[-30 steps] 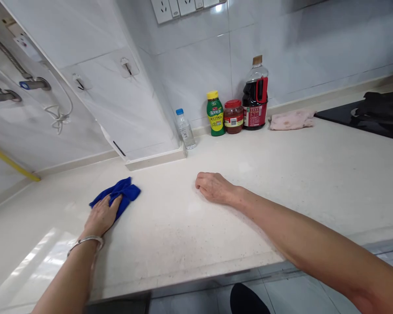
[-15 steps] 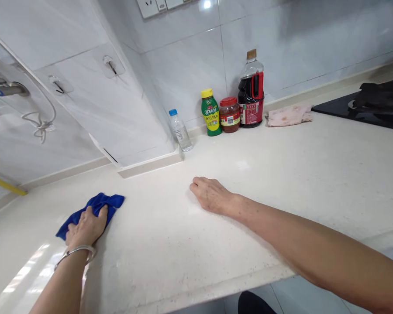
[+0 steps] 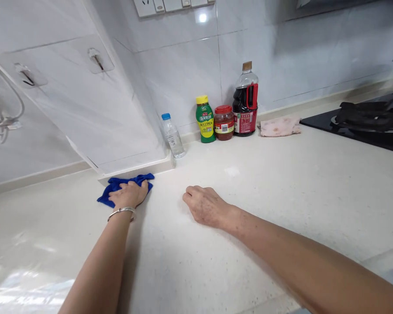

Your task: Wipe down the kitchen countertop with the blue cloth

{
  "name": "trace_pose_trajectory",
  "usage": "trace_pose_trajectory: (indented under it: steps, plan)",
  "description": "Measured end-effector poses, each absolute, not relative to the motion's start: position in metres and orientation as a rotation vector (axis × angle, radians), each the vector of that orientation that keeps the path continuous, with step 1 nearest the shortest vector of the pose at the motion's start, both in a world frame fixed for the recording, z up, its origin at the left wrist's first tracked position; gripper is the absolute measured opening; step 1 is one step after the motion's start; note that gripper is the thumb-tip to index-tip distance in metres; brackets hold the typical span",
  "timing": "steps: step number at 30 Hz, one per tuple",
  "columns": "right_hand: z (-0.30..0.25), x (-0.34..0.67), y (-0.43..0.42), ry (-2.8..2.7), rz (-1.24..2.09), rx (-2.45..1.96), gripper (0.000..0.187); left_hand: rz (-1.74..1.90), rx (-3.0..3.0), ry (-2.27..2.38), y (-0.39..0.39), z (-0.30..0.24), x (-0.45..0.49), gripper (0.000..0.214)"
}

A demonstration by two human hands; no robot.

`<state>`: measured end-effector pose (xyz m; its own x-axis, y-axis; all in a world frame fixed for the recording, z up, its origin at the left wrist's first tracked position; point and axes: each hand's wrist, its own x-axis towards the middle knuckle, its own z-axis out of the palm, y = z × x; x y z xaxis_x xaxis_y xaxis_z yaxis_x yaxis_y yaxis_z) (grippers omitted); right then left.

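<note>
My left hand [image 3: 129,195], with a metal bangle at the wrist, presses a crumpled blue cloth [image 3: 108,192] onto the pale countertop [image 3: 170,257]. The cloth lies along the foot of the tiled wall column, its far edge close to the low skirting there. My right hand [image 3: 205,205] rests on the counter as a loose fist, and nothing shows in it. Its fingertips are curled under and partly hidden. Nearest beyond the right hand stands a clear plastic bottle [image 3: 173,137] with a blue cap.
Along the back wall stand a green-and-yellow sauce bottle [image 3: 205,120], a red-lidded jar [image 3: 224,124] and a large dark sauce bottle [image 3: 245,104]. A folded pink cloth [image 3: 279,126] lies beside a black gas stove [image 3: 373,124]. The tiled column [image 3: 127,117] juts out at left.
My left hand has slid the blue cloth forward and to the right, up to the column's base. My right fist stays on the counter. The view has shifted slightly.
</note>
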<state>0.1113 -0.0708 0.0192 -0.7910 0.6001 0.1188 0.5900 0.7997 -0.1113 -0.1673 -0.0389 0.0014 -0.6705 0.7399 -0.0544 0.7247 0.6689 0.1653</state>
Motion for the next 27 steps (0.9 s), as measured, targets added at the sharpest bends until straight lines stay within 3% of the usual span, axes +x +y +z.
trace_pose_trajectory:
  steps: [7,16,21,27]
  plan:
    - [0.033,0.118,-0.056,-2.75,0.028,-1.207,0.028,0.248,1.655,2.582,-0.026,0.005,-0.09,0.083]
    - [0.039,0.129,-0.045,-2.462,0.008,-1.22,0.03,0.445,2.298,1.87,-0.063,0.002,0.011,0.06]
    - [0.039,0.137,-0.044,-2.463,0.18,-1.216,0.029,0.709,2.29,1.697,-0.101,0.002,0.029,0.067]
    - [0.031,0.136,-0.06,-2.442,0.202,-1.083,0.031,1.029,2.076,1.633,-0.164,0.008,0.006,0.053]
